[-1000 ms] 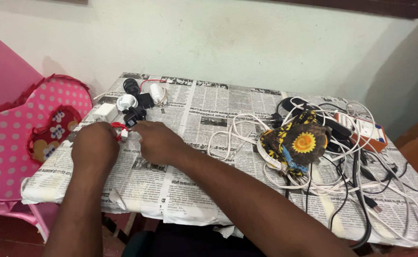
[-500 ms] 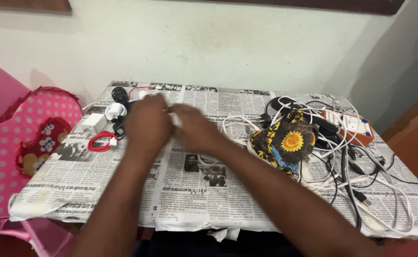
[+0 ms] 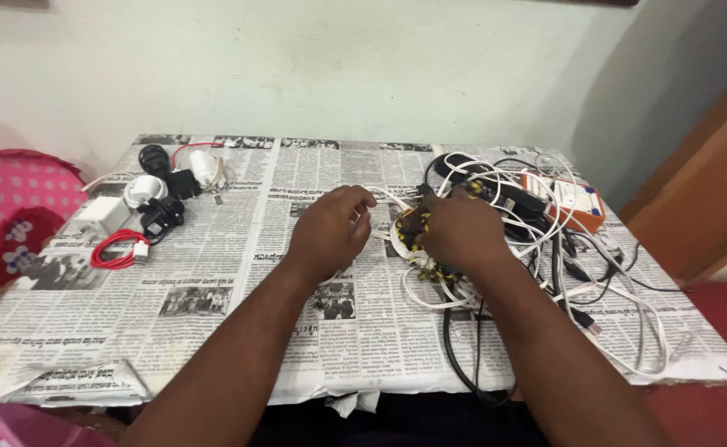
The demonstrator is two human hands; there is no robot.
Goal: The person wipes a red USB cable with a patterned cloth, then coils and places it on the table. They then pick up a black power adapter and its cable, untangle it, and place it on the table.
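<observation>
My left hand is curled at the middle of the newspaper-covered table, its fingertips pinched on a white cable at the edge of the tangle. My right hand lies over a black and yellow patterned cloth pouch and grips it; most of the pouch is hidden under the hand. White cable loops spread out beneath both hands. A coiled red cable lies alone at the left, away from both hands.
White and black chargers and adapters are grouped at the far left. A tangle of white and black cables and an orange and white box fill the right side. Left of the table is a pink dotted heart-shaped thing; right is a wooden door.
Both hands left the red cable at the left and moved right across the table. They now rest on the pouch and the white cables. The camera view shifted right too.
</observation>
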